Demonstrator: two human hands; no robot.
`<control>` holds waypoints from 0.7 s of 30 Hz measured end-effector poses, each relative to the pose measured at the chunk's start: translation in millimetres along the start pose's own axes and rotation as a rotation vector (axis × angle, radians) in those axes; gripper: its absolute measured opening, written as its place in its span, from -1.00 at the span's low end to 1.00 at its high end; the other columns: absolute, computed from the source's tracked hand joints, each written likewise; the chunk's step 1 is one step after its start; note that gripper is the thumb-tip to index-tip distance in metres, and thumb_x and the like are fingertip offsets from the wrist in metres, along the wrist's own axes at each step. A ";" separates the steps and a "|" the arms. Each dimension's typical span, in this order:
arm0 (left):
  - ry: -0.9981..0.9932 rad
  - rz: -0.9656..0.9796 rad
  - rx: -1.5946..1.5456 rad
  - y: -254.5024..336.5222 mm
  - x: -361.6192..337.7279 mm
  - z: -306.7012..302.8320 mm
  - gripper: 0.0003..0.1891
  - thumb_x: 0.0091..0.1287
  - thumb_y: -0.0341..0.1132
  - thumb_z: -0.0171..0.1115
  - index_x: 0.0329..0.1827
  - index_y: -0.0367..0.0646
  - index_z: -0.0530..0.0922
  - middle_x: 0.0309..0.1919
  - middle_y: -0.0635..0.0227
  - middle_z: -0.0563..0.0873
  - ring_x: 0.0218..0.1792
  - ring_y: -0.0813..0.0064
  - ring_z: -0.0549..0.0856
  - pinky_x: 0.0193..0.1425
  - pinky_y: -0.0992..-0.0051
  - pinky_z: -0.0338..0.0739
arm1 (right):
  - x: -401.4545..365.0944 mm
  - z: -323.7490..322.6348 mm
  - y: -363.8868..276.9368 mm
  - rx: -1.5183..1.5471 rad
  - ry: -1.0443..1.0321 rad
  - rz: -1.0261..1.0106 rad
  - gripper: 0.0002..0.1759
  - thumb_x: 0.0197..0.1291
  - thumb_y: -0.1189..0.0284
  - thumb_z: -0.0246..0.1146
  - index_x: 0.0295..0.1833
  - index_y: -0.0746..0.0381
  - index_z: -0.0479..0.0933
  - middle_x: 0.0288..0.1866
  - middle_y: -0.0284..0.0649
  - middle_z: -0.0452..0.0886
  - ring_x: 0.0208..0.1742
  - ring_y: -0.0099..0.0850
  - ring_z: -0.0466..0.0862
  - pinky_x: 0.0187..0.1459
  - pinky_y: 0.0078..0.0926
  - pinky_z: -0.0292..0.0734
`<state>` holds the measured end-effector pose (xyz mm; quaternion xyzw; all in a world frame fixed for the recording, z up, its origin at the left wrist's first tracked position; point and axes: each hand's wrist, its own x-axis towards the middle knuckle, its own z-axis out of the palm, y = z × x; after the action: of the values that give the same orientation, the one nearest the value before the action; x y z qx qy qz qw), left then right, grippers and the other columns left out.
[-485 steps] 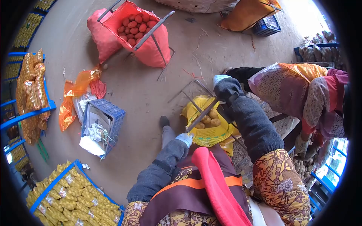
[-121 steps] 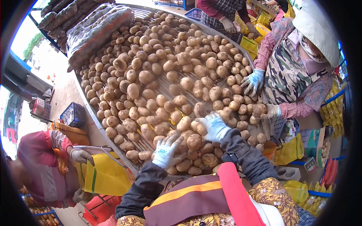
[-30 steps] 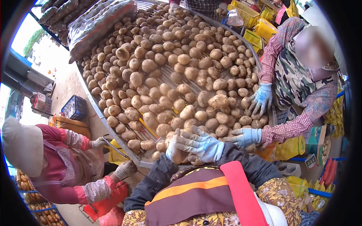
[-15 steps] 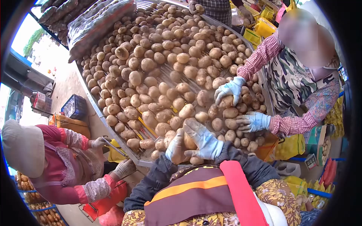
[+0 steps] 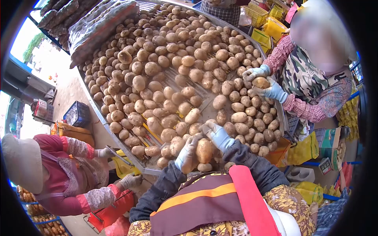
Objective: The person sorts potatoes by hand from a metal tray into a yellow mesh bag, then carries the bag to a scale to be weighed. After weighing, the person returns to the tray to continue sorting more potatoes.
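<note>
My left hand (image 5: 186,154), in a white and light-blue glove, is closed against the left side of a large brown potato (image 5: 204,151) at the table's near edge. Up and to the right of that potato is my right hand (image 5: 219,136), gloved the same way. Its fingers are stretched out and slightly bent over the pile, with nothing visible in them. Loose potatoes (image 5: 169,106) lie all around both hands on the metal-edged sorting table (image 5: 103,122). The undersides of my fingers are hidden.
At the right, a co-worker's gloved hands (image 5: 264,84) hold a potato over the table. Another person's gloved hand (image 5: 130,181) is near the lower-left corner. A full sack (image 5: 103,29) lies at the far left; yellow bags (image 5: 302,150) and crates (image 5: 76,114) stand around.
My right hand has moved up and right, off the potato, which now shows more fully beside my left hand. The co-worker's hands at the right have lifted and drawn together around a potato.
</note>
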<state>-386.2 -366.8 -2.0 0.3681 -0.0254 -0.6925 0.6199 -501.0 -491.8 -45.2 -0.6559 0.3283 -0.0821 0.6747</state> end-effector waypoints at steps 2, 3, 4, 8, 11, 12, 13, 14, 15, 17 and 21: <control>-0.007 0.042 -0.009 3.5 0.6 0.6 -0.64 0.58 -0.18 -0.08 0.36 -0.07 0.30 0.28 0.24 0.47 0.26 0.29 0.51 0.34 0.14 0.46 | 0.2 0.4 16.2 0.416 -0.005 -0.117 -0.51 0.46 0.14 0.11 0.27 0.29 0.44 0.04 -0.18 0.62 0.06 -0.45 0.59 0.15 -0.49 0.50; 0.048 0.146 0.074 1.1 4.7 -11.0 -0.59 0.58 -0.21 -0.11 0.40 -0.16 0.27 0.30 0.17 0.45 0.29 0.25 0.49 0.38 0.13 0.42 | -9.8 0.2 8.0 0.371 -0.040 -0.142 -0.48 0.46 0.11 0.10 0.33 0.26 0.42 0.17 -0.19 0.57 0.20 -0.44 0.52 0.24 -0.47 0.44; 0.050 0.150 0.072 -2.7 4.6 -20.6 -0.59 0.58 -0.21 -0.11 0.40 -0.16 0.27 0.30 0.17 0.45 0.29 0.25 0.49 0.38 0.13 0.42 | -20.7 -3.2 -2.2 0.304 -0.124 -0.088 -0.47 0.47 0.14 0.10 0.37 0.25 0.37 0.30 -0.15 0.49 0.34 -0.39 0.43 0.33 -0.42 0.36; 0.084 0.171 0.062 -1.9 7.1 -24.1 -0.56 0.57 -0.29 -0.16 0.43 -0.30 0.22 0.33 0.06 0.41 0.34 0.18 0.44 0.46 0.12 0.32 | -23.8 0.1 9.3 0.271 -0.123 0.000 -0.45 0.47 0.20 0.09 0.45 0.21 0.30 0.38 -0.13 0.44 0.39 -0.32 0.40 0.38 -0.38 0.30; 0.047 0.153 0.034 0.5 4.9 -18.6 -0.51 0.58 -0.21 -0.14 0.47 -0.28 0.17 0.38 0.06 0.36 0.37 0.18 0.41 0.49 0.11 0.28 | -25.8 -1.2 4.0 0.354 -0.128 0.020 -0.46 0.47 0.24 0.09 0.46 0.20 0.29 0.40 -0.12 0.43 0.39 -0.33 0.40 0.38 -0.39 0.31; 0.051 0.127 0.029 4.2 2.4 -11.2 -0.47 0.56 -0.20 -0.06 0.49 -0.26 0.15 0.39 0.08 0.34 0.37 0.21 0.41 0.48 0.15 0.30 | -26.5 -1.6 -0.2 0.395 -0.128 0.035 -0.47 0.48 0.26 0.08 0.46 0.21 0.30 0.41 -0.12 0.42 0.40 -0.34 0.40 0.38 -0.40 0.31; 0.056 0.102 0.024 6.2 1.2 -7.3 -0.42 0.53 -0.18 0.02 0.51 -0.24 0.12 0.41 0.10 0.32 0.38 0.24 0.40 0.47 0.19 0.32 | -26.7 -1.7 -2.9 0.395 -0.129 0.034 -0.47 0.48 0.26 0.08 0.46 0.21 0.30 0.41 -0.12 0.42 0.40 -0.34 0.40 0.38 -0.40 0.31; 0.057 0.104 0.024 3.4 1.2 -8.0 -0.42 0.53 -0.18 0.02 0.51 -0.24 0.12 0.41 0.10 0.32 0.38 0.24 0.40 0.47 0.19 0.32 | -26.6 -1.4 -5.0 0.428 -0.121 0.081 -0.48 0.47 0.28 0.09 0.46 0.21 0.30 0.41 -0.12 0.42 0.39 -0.35 0.40 0.38 -0.42 0.32; 0.075 0.177 0.402 -1.7 1.2 -9.6 -0.36 0.49 -0.21 0.12 0.52 -0.23 0.09 0.41 0.13 0.31 0.37 0.28 0.40 0.45 0.26 0.34 | -25.9 -0.6 -6.4 0.462 -0.114 0.130 -0.48 0.46 0.31 0.11 0.46 0.21 0.30 0.41 -0.13 0.42 0.39 -0.37 0.40 0.37 -0.43 0.32; 0.112 0.244 0.660 -5.7 3.1 -14.5 -0.25 0.37 -0.33 0.30 0.54 -0.21 0.08 0.38 0.19 0.34 0.34 0.38 0.42 0.39 0.41 0.40 | -23.3 1.7 -4.0 0.420 -0.120 0.085 -0.48 0.46 0.31 0.12 0.46 0.22 0.30 0.40 -0.13 0.42 0.38 -0.37 0.40 0.37 -0.44 0.33; 0.072 0.247 0.556 0.0 2.2 -18.5 -0.32 0.42 -0.28 0.26 0.53 -0.25 0.16 0.36 0.18 0.40 0.36 0.39 0.41 0.41 0.39 0.36 | -24.6 4.1 -1.2 0.454 -0.113 0.012 -0.45 0.44 0.32 0.16 0.46 0.23 0.30 0.39 -0.15 0.43 0.37 -0.35 0.41 0.37 -0.44 0.33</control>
<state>-376.2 -360.9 -16.6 0.5422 -0.2367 -0.5647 0.5754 -517.3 -475.2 -36.1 -0.4891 0.2669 -0.1127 0.8227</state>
